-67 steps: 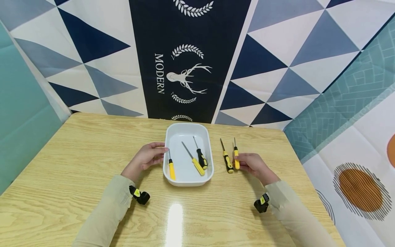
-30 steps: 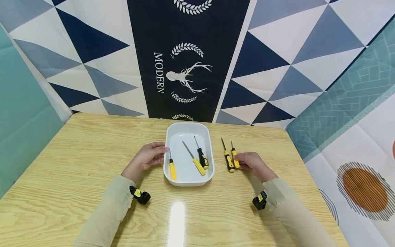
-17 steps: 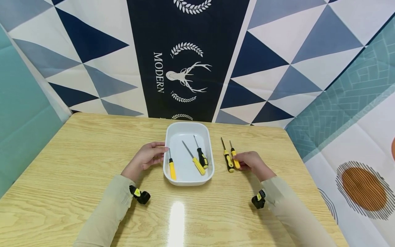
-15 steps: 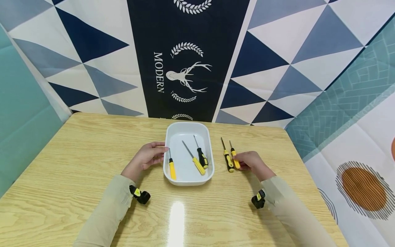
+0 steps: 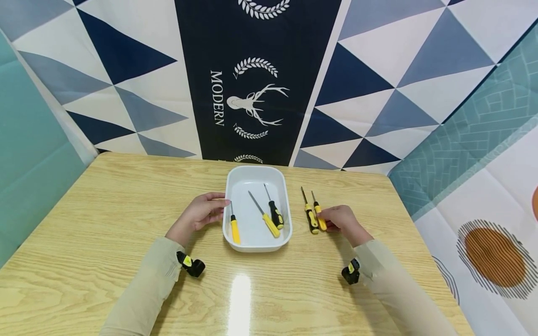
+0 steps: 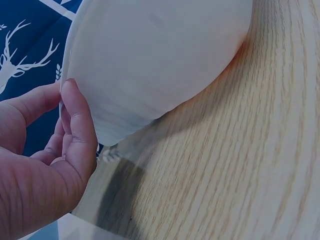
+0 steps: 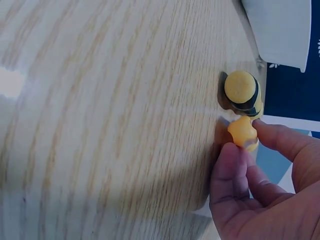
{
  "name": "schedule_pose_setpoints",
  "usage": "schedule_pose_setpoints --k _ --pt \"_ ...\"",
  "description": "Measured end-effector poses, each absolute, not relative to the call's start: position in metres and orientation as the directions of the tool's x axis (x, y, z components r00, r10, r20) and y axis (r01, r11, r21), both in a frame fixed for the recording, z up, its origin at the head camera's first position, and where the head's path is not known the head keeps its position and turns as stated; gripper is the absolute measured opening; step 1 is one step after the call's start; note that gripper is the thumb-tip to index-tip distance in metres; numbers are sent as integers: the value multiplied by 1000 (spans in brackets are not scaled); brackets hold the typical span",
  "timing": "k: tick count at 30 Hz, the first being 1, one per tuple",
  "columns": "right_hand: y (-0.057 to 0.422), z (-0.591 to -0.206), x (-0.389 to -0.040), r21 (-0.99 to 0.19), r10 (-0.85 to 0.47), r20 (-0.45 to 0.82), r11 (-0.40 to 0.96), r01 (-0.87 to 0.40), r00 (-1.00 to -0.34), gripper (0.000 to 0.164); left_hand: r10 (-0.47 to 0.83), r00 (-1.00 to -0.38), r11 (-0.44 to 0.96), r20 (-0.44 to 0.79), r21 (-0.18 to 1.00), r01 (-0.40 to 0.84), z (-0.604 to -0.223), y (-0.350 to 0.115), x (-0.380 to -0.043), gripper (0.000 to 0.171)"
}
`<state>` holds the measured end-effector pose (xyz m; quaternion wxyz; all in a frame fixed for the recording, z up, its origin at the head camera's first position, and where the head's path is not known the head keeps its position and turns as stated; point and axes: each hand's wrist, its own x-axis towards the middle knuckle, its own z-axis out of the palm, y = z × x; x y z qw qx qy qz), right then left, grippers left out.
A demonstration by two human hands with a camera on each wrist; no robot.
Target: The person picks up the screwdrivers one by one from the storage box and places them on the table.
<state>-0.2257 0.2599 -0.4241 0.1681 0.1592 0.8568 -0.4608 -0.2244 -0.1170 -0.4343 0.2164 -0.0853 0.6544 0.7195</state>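
My left hand pinches the left rim of a white plastic tray, thumb over the edge and fingers outside; the left wrist view shows this grip. Inside the tray lie a yellow screwdriver with a black collar, an all-yellow-handled screwdriver and a black-handled screwdriver. On the right, my right hand pinches the handle of a small yellow screwdriver, close to the tabletop. Just left of it rests a black and yellow screwdriver, nearly parallel. In the right wrist view both handle ends show.
The wooden table runs under everything, with a bright glare streak in front of the tray. Behind it hangs a patterned cloth that meets the table's back edge. Small black cameras sit on both wrists.
My right hand has brought the small yellow screwdriver left and down, closer to the black and yellow one, its tip swinging left. The left hand and tray have stayed in place.
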Motion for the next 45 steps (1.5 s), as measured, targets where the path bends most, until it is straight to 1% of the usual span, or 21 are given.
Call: schedule_pose_setpoints --k 6,11,25,37,45 --pt "260 -423 -224 -748 137 -430 500 436 -893 35 199 -889 -51 -412 902 -429 -434 -117 -225 52" --pt "261 -421 -222 -763 124 -425 484 428 -897 35 201 -890 -62 -410 901 -429 -434 -117 -225 52" --pt "262 -420 -223 -767 127 -434 468 440 -892 37 206 -889 -54 -409 902 -427 -433 -118 -224 52" --pt "269 -414 -221 -806 98 -386 448 387 -917 41 205 -886 -59 -415 899 -434 -433 -117 -225 52" --pt "269 -408 -219 -840 65 -332 432 327 -941 46 214 -890 -72 -402 902 -425 -435 -119 -226 53"
